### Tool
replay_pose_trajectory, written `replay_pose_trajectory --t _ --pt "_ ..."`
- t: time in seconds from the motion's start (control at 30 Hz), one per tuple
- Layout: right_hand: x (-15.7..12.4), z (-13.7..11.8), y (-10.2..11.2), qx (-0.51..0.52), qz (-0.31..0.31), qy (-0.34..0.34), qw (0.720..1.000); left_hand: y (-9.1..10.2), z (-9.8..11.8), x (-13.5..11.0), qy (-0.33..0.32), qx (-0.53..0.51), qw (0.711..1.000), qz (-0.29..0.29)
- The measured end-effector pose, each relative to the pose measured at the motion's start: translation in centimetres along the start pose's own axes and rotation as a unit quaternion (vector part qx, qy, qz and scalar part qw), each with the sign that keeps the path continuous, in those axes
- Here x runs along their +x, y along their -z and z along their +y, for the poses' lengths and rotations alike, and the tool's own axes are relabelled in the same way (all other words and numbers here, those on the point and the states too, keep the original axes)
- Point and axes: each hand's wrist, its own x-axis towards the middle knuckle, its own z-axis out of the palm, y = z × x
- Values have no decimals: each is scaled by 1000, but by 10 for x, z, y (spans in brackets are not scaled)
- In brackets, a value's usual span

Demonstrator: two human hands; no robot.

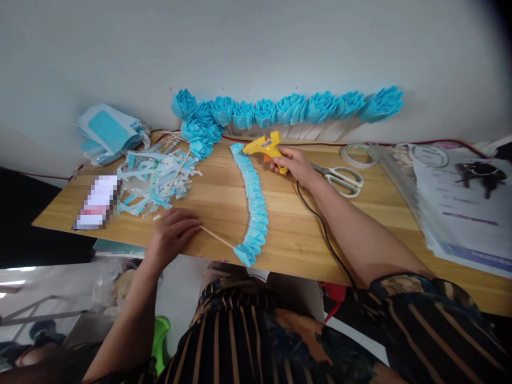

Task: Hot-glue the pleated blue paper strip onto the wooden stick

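My right hand (296, 164) is wrapped around the grip of a yellow hot glue gun (262, 145). Its nozzle points left, at the far end of a long pleated blue strip (254, 194) that curves across the table toward me. Between the fingers of my left hand (173, 234), near the table's front edge, is a thin wooden stick (216, 237). The stick's other end meets the near end of the strip, where a small blue bundle (247, 253) is gathered. Whether the nozzle touches the strip I cannot tell.
Several blue flowers (290, 108) line the wall. Left are face masks (110, 130), cut scraps (160, 178) and a blurred phone (97, 201). Scissors (344, 180), a tape roll (359, 156) and papers (460, 208) with keys (482, 173) lie right. The gun's black cord (322, 221) runs under my right forearm.
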Motion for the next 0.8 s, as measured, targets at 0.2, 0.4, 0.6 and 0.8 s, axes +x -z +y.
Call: replay_pose_trajectory --t 0.2,0.4,0.6,0.8 --pt "1 2 -1 -16 1 -1 1000 0 0 1 -9 5 1000 5" --pt "1 3 1 6 20 9 1000 1 0 2 -13 13 1000 3" --pt "0 1 1 19 20 12 1000 1 1 3 -7 11 1000 5" --pt "1 3 1 8 26 6 1000 3 1 4 15 21 1000 -2"
